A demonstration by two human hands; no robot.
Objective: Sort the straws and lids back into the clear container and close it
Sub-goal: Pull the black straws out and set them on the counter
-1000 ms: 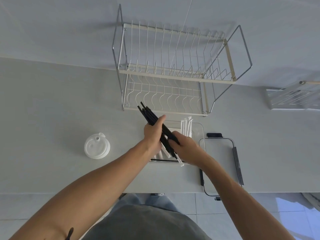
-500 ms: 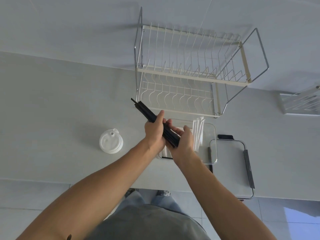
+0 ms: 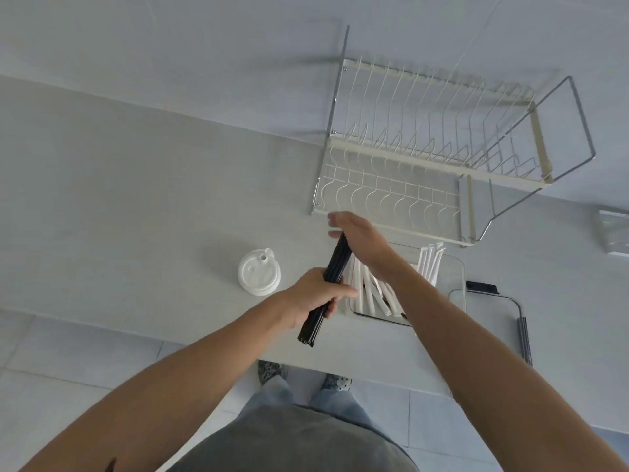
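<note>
left hand (image 3: 315,294): fingers curled tight round the middle of a bundle of black straws (image 3: 335,267), gripping it just left of the clear container.
right hand (image 3: 360,238): palm down, resting flat on the top end of the bundle; fingers extended and close together, not wrapped round anything.
black straws: held nearly upright, leaning slightly right at the top, lower ends sticking out below the left fist over the counter's front edge.
clear container (image 3: 457,284): open, on the counter in front of the dish rack, partly hidden by the right forearm.
white wrapped straws (image 3: 366,291): lying in the container, fanned at slight angles; more of them (image 3: 430,264) lean against its far side.
white cup lid (image 3: 259,272): alone on the counter, left of both hands, well apart from the container.
container lid (image 3: 490,301): clear with dark clips, flat on the counter just right of the container.
dish rack (image 3: 435,155): white and chrome wire, at the back of the counter (image 3: 136,206) against the wall.
</note>
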